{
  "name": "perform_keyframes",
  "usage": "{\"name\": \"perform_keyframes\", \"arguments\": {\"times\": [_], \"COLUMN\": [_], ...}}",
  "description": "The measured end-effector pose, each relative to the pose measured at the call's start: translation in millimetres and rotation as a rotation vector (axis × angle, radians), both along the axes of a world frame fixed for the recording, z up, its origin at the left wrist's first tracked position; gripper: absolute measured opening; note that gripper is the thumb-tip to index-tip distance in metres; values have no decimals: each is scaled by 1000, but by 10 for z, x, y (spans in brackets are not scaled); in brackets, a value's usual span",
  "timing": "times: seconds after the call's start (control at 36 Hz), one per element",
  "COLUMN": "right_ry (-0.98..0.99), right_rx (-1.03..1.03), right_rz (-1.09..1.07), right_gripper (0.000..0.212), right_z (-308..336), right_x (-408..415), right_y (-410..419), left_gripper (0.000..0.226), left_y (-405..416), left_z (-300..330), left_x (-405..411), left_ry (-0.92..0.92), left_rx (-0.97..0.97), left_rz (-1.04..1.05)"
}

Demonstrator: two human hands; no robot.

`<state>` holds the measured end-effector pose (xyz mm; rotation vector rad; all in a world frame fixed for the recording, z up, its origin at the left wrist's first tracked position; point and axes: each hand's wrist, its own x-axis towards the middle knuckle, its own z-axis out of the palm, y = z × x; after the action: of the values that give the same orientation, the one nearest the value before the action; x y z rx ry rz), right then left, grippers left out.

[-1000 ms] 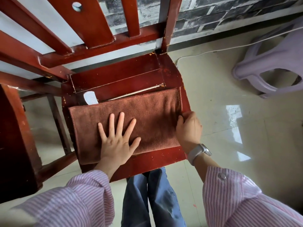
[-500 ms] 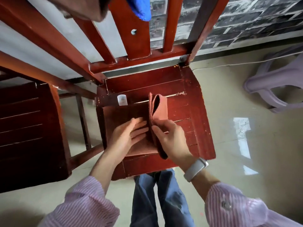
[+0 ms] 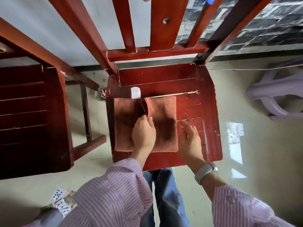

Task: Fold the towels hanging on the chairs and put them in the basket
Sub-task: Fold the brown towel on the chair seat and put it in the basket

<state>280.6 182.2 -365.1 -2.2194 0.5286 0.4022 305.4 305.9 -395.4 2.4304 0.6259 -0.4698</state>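
Observation:
A brown towel (image 3: 162,128) lies partly folded on the seat of a red wooden chair (image 3: 209,112), with its white label (image 3: 135,92) sticking out at the far edge. A raised crease runs down the towel's middle. My left hand (image 3: 143,134) sits on that crease with its fingers curled into it, pinching the cloth. My right hand (image 3: 190,138) hovers with relaxed fingers over the bare seat, just right of the towel's edge and holding nothing. A corner of blue cloth (image 3: 209,0) hangs on the chair's back at the top. No basket is in view.
A second dark red chair (image 3: 32,115) stands close on the left. A pale purple plastic stool (image 3: 277,95) is on the floor at the right. Playing cards (image 3: 63,201) lie on the floor near my left sleeve. My legs are right at the seat's front.
The flat towel was folded in from the right and is now narrower. My right hand let go and drew back to the right. My left hand went from flat to curled on the crease.

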Motion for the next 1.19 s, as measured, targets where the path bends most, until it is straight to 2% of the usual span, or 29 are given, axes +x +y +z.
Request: {"name": "perform_keyframes", "arguments": {"times": [0.14,0.22,0.33,0.47,0.83,0.94,1.06,1.19], "right_ry": [-36,-72,-37,45,-52,-157,-235,-240], "right_rx": [-32,-52,-150,-277,-451,-496,-516,-567], "right_rz": [129,271,527,750,847,890,964,1018], "right_gripper": [55,60,58,60,54,52,51,52], "right_z": [-42,-67,-145,-281,-352,-349,-413,-551], "right_x": [-42,-27,13,63,96,233,370,410], "right_y": [36,174,407,562,559,609,703,775], "left_gripper": [28,27,28,35,32,31,29,28], "left_y": [123,310,555,719,841,889,971,1097], "left_z": [144,211,95,-62,-137,-139,-121,-168], "left_x": [-39,-113,-146,-140,-182,-109,59,294], "left_ry": [-210,-290,-209,-66,-136,-170,-194,-212], "left_rx": [-146,-126,-129,-58,22,-36,-197,-312], "left_rz": [0,64,245,242,260,268,357,413]}}
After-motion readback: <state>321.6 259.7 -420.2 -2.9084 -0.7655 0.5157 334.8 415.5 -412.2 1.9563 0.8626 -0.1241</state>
